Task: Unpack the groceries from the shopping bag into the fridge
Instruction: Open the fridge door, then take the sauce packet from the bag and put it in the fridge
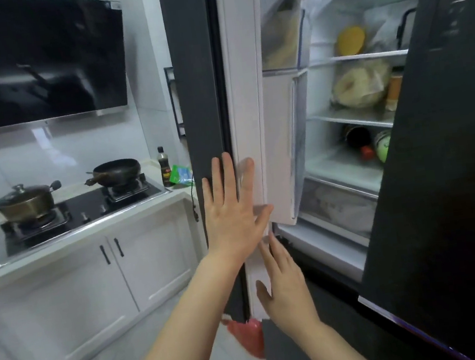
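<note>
The fridge (195, 65) is black outside and white inside, with a yellow lid (351, 40) within and a red bag (249, 338) below it.

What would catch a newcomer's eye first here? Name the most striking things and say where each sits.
Two bare hands dominate the centre: the left hand, fingers spread, lies flat on the edge of the tall dark fridge door, and the right hand sits lower on the same edge. To the right, the lit white fridge interior shows stocked shelves. At far left, a lidded brass-coloured pot and a black frying pan sit on the black gas hob.
</note>
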A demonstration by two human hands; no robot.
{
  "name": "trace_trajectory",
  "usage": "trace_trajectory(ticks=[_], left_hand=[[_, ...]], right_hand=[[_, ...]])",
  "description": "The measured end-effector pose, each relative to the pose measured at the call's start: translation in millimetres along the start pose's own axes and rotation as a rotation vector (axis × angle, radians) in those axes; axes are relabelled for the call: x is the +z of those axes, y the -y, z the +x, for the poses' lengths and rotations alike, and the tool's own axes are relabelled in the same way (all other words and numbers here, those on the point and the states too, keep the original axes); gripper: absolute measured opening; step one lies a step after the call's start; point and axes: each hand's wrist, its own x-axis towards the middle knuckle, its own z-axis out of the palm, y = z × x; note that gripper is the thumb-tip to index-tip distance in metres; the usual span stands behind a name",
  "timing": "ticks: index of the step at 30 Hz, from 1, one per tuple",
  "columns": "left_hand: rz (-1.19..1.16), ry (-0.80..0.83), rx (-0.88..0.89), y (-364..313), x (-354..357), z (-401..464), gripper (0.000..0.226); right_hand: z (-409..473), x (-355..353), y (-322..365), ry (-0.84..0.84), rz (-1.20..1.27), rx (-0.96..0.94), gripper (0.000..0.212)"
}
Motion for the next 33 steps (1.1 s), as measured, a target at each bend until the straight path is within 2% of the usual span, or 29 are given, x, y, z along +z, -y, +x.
trace_trajectory(ticks=[6, 9, 11, 14, 17, 21, 29, 33], left_hand=[[-0.050, 0.046, -0.095, 36.8, -8.0, -1.8, 0.088], [-0.017, 0.042, -0.112, 57.0, -12.1, -0.6, 0.089], [0.013, 0.034, -0.113, 70.4, -12.7, -1.3, 0.088], [0.082, 0.012, -0.082, 87.9, -12.1, -4.8, 0.088], [0.135, 0.003, 0.054, 96.7, -12.2, -6.2, 0.087], [0.191, 0.058, 0.233, 100.1, -9.9, 1.9, 0.073], [0.284, 0.328, 0.079, 132.0, -0.1, 28.6, 0.068], [0.294, 0.351, 0.039, 143.6, 3.4, 40.3, 0.066]], right_hand=[[16.4, 16.3, 21.5, 0.020, 0.032, -0.143, 0.078], [28.1, 17.4, 31.5, -0.118, 0.055, -0.162, 0.080], [38.9, 16.8, 36.6, -0.218, 0.077, -0.108, 0.075], [60.1, 14.0, 43.6, -0.264, 0.069, -0.067, 0.075], [81.2, 13.8, 48.3, -0.224, 0.021, -0.090, 0.079], [105.1, 11.4, 53.8, -0.185, -0.056, -0.113, 0.077], [147.3, 2.5, 51.1, 0.010, -0.312, -0.067, 0.077], [171.8, -6.6, 55.0, 0.035, -0.376, -0.056, 0.073]])
